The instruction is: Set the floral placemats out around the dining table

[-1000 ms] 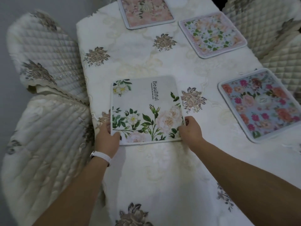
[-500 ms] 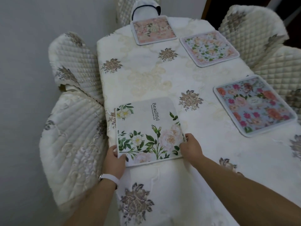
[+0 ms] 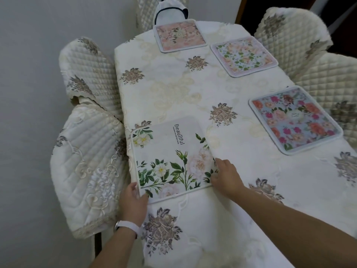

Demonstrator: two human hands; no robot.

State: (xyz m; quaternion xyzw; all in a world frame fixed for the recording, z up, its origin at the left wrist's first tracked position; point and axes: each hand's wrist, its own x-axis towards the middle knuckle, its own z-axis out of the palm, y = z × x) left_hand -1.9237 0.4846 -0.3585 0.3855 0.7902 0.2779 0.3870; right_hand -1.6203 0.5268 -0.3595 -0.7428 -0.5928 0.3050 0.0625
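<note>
**At seven o'clock, by the table's left edge: white mat held at both near corners**

Nearest, at 7 o'clock, the left hand [image 3: 133,200] pinches the near-left corner of the white squarish fabric placemat printed with green leaves and pale roses [image 3: 170,149], thumb on top. At 5 o'clock the right hand [image 3: 225,176] curls its fingers over the near-right corner, thumb hidden.

The placemat lies flat on the cream embroidered tablecloth [image 3: 173,89]. It looks light, thin and limp, and likely to drag the cloth, so two corners seem the sound hold.

Being nearly square, its long axis is hard to call. Its "Beautiful" lettering runs from 12 to 6, with the flower band nearest.

Beyond lie a blue mat with pink and orange blooms [image 3: 295,120] at 2 o'clock, a pale mat with peach flowers [image 3: 244,56] at 1 and a peach-pink mat [image 3: 179,35] at 12.
</note>
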